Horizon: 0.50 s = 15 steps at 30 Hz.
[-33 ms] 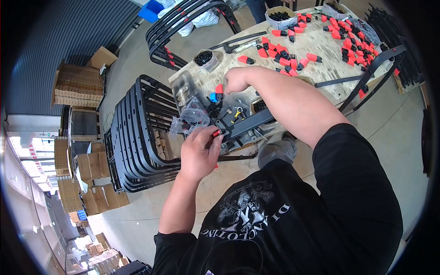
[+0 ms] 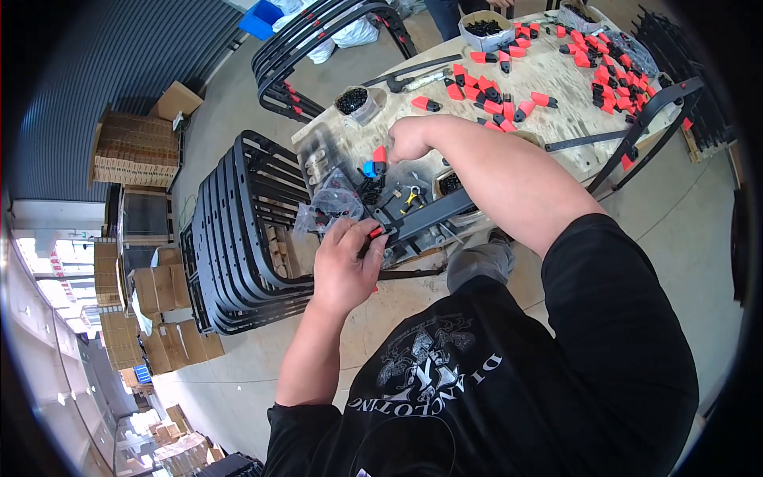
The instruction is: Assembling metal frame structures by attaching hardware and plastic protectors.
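Nearest, the left hand (image 2: 343, 266) has its fingers clamped on a small red piece (image 2: 375, 233) at the end of a dark metal bar (image 2: 433, 215), which lies along the near edge of the table (image 2: 576, 119). Beyond the bar are yellow-and-black pliers (image 2: 412, 197). The right hand (image 2: 411, 141) is curled just beside a red-and-blue object (image 2: 380, 155); whether its fingers grip it cannot be told. Farther: red-and-black fittings (image 2: 471, 81), loosely scattered.

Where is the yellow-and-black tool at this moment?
In the head view, the yellow-and-black tool lies near the picture's centre, toward the near left of the table, between the right hand and the long dark bar.
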Each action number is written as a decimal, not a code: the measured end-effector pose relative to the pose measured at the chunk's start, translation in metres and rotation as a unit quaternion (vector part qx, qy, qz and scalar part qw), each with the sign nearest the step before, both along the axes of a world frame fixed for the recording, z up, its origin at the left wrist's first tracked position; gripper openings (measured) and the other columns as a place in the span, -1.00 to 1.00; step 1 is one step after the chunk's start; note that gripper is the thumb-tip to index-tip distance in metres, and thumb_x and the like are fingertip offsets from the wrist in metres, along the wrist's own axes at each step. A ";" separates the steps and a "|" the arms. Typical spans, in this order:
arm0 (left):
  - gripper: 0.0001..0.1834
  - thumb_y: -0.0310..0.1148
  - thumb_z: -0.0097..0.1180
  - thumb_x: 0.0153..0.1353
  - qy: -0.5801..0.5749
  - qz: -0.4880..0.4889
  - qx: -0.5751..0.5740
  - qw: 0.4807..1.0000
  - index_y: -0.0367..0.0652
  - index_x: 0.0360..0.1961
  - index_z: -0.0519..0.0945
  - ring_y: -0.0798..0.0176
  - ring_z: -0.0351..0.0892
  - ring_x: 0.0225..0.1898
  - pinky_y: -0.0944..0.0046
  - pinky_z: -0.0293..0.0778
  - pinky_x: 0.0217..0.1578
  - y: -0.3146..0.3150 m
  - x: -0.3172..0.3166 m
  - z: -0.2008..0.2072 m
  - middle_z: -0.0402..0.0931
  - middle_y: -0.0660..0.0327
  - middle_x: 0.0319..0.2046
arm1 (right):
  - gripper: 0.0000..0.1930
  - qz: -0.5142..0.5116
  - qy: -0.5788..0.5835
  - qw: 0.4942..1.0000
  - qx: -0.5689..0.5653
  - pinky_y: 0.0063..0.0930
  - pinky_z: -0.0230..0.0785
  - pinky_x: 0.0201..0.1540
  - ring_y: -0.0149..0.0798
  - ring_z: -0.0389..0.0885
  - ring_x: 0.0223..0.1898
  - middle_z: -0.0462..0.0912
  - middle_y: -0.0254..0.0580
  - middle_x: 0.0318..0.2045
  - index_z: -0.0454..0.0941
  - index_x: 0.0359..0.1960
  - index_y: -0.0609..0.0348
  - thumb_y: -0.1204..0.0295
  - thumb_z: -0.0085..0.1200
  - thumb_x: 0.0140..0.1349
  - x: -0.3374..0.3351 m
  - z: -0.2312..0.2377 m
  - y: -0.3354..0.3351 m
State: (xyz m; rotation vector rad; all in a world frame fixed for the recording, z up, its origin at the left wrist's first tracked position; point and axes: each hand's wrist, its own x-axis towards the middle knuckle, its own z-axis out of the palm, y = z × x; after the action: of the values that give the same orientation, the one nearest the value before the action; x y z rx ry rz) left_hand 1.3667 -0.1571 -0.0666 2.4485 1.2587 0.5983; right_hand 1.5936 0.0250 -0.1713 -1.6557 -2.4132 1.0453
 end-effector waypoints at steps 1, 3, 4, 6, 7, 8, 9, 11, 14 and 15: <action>-0.77 -0.47 0.33 0.18 -0.002 -0.027 0.031 0.999 -0.24 -0.14 0.63 -0.03 0.62 -0.31 0.11 0.56 -0.25 0.002 -0.001 -0.005 0.60 0.05 -0.31 | -0.50 -0.001 0.000 1.000 -0.001 -0.17 0.53 -0.09 0.01 0.72 -0.18 0.74 0.15 -0.18 0.74 -0.13 0.33 0.07 0.24 0.17 0.000 0.002 0.000; -0.77 -0.47 0.33 0.18 -0.004 -0.056 0.062 0.997 -0.24 -0.14 0.63 -0.06 0.62 -0.26 0.08 0.56 -0.22 0.003 -0.002 -0.009 0.61 0.03 -0.27 | -0.43 -0.008 -0.016 0.998 -0.056 -0.19 0.49 0.11 0.04 0.67 0.06 0.69 0.11 0.03 0.66 0.06 0.25 0.07 0.28 0.12 -0.002 0.008 0.001; -0.77 -0.47 0.32 0.18 0.004 -0.049 0.050 0.998 -0.24 -0.14 0.63 -0.08 0.62 -0.23 0.07 0.55 -0.20 0.002 -0.001 -0.010 0.60 0.02 -0.25 | -0.43 -0.008 -0.016 0.998 -0.057 -0.19 0.49 0.11 0.04 0.67 0.06 0.69 0.11 0.03 0.66 0.06 0.25 0.07 0.28 0.12 -0.002 0.008 0.000; -0.78 -0.47 0.31 0.18 0.012 -0.043 0.037 0.998 -0.25 -0.15 0.63 -0.09 0.61 -0.21 0.06 0.55 -0.18 0.002 0.000 -0.011 0.60 0.01 -0.23 | -0.45 -0.019 -0.007 0.998 -0.062 -0.20 0.49 0.10 0.03 0.67 0.04 0.71 0.09 0.01 0.67 0.04 0.24 0.09 0.30 0.12 -0.001 0.008 0.000; -0.78 -0.47 0.31 0.18 0.011 -0.049 0.037 0.998 -0.25 -0.14 0.63 -0.09 0.62 -0.21 0.05 0.55 -0.18 0.003 0.000 -0.012 0.60 0.01 -0.23 | -0.45 -0.019 -0.007 0.998 -0.062 -0.20 0.49 0.10 0.03 0.67 0.04 0.71 0.09 0.01 0.67 0.04 0.24 0.09 0.30 0.12 -0.001 0.009 -0.001; -0.77 -0.47 0.31 0.18 0.010 -0.054 0.036 0.998 -0.25 -0.14 0.62 -0.09 0.62 -0.22 0.04 0.56 -0.18 0.004 0.000 -0.013 0.60 0.01 -0.23 | -0.46 -0.020 -0.002 0.998 -0.064 -0.20 0.49 0.10 0.02 0.68 0.03 0.71 0.09 0.00 0.67 0.04 0.23 0.10 0.30 0.12 -0.001 0.009 -0.001; -0.77 -0.47 0.31 0.18 0.010 -0.054 0.036 0.998 -0.25 -0.14 0.62 -0.09 0.62 -0.22 0.04 0.56 -0.18 0.004 0.000 -0.012 0.60 0.01 -0.23 | -0.47 -0.022 0.003 0.998 -0.066 -0.20 0.49 0.10 0.02 0.68 0.02 0.71 0.08 0.00 0.67 0.05 0.22 0.11 0.31 0.12 -0.001 0.009 -0.001; -0.76 -0.46 0.31 0.19 0.017 -0.072 0.058 0.996 -0.25 -0.13 0.62 -0.10 0.61 -0.20 0.03 0.56 -0.16 0.004 0.000 -0.011 0.60 0.02 -0.23 | -0.47 -0.028 0.006 0.997 -0.068 -0.20 0.49 0.10 0.02 0.68 0.02 0.71 0.08 0.00 0.67 0.05 0.21 0.12 0.31 0.12 0.000 0.007 -0.002; -0.75 -0.46 0.31 0.18 0.034 -0.084 0.059 0.994 -0.24 -0.11 0.62 -0.10 0.60 -0.17 0.03 0.55 -0.12 0.006 -0.002 -0.010 0.60 0.02 -0.20 | -0.47 -0.034 0.006 0.997 -0.072 -0.20 0.49 0.10 0.02 0.68 0.02 0.71 0.10 0.01 0.66 0.05 0.22 0.12 0.31 0.13 0.001 0.006 -0.001; -0.75 -0.46 0.31 0.18 0.033 -0.085 0.058 0.994 -0.24 -0.11 0.62 -0.10 0.60 -0.17 0.03 0.55 -0.12 0.007 -0.002 -0.009 0.60 0.02 -0.20 | -0.46 -0.035 0.003 0.997 -0.074 -0.20 0.49 0.10 0.03 0.68 0.02 0.70 0.11 0.01 0.66 0.06 0.23 0.12 0.30 0.13 0.001 0.006 0.000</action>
State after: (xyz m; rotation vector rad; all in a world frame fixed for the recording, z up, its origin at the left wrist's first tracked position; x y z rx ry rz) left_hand 1.3644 -0.1499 -0.0759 2.6580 1.0514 0.5618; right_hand 1.5946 0.0246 -0.1657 -1.7630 -2.3053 1.2436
